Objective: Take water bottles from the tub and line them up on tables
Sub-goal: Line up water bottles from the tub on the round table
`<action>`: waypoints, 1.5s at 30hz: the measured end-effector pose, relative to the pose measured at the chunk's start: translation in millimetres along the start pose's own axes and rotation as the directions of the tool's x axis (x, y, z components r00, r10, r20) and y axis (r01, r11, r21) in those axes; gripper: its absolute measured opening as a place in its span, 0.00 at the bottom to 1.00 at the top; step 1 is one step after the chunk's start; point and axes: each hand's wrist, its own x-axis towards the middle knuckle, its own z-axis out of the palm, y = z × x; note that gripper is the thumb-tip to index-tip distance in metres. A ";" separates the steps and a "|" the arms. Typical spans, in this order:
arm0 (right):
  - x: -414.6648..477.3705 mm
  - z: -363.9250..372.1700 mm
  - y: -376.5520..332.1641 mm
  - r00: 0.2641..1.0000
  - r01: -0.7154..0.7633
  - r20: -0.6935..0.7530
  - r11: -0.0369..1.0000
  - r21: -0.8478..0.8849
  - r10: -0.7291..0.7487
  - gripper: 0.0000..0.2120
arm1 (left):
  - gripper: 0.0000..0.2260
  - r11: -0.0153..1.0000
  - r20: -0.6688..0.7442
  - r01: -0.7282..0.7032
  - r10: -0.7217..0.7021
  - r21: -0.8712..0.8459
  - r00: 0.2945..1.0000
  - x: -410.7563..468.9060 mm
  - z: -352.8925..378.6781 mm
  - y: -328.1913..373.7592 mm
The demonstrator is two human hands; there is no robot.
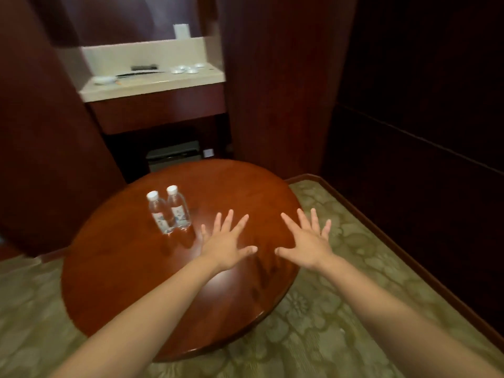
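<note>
Round wooden counter [131, 282] dead centre. Left hand [226, 249] over it, right hand [308, 245] at its three o'clock edge, both splayed flat, holding nothing. Left water bottle [161, 215] and right water bottle [178, 210] stand upright side by side, ten o'clock from the left hand.

The single wide-angle head camera looks forward and down from above the near edge of the round table [131, 282], close to it, facing the recessed counter [152, 87] beyond.
</note>
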 end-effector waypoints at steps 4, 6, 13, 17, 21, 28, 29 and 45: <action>-55.9 -4.8 23.3 0.973 -0.221 -0.067 0.975 0.010 0.221 0.45 | 0.38 0.975 0.044 -0.221 0.219 0.034 0.975 2.8 0.4 39.8; -90.1 -2.4 31.6 0.944 -0.320 -0.083 0.947 0.015 0.320 0.45 | 0.38 0.941 0.060 -0.332 0.329 0.059 0.942 -4.3 6.5 60.1; -245.7 16.1 55.5 0.731 -0.664 -0.134 0.743 0.085 0.669 0.44 | 0.38 0.736 0.193 -0.670 0.647 0.092 0.737 -65.2 50.5 147.4; -346.8 20.4 63.5 0.532 -0.820 -0.155 0.553 0.152 0.832 0.44 | 0.38 0.591 0.267 -0.804 0.766 0.064 0.585 -120.2 77.0 209.1; -446.0 26.1 65.7 0.342 -0.906 -0.173 0.373 0.201 0.924 0.45 | 0.38 0.444 0.302 -0.895 0.849 0.039 0.434 -192.9 98.4 268.9; -625.3 36.7 70.3 0.094 -0.956 -0.180 0.139 0.259 0.979 0.46 | 0.39 0.198 0.340 -0.980 0.921 0.004 0.188 -349.7 138.1 365.1; -654.7 38.3 70.5 0.061 -0.960 -0.185 0.109 0.259 0.981 0.46 | 0.39 0.166 0.348 -0.986 0.924 0.003 0.157 -375.9 145.8 378.8; -1046.3 73.0 54.1 -0.484 -0.807 -0.117 -0.391 0.442 0.867 0.46 | 0.40 -0.359 0.418 -0.930 0.834 -0.083 -0.360 -746.4 237.9 565.2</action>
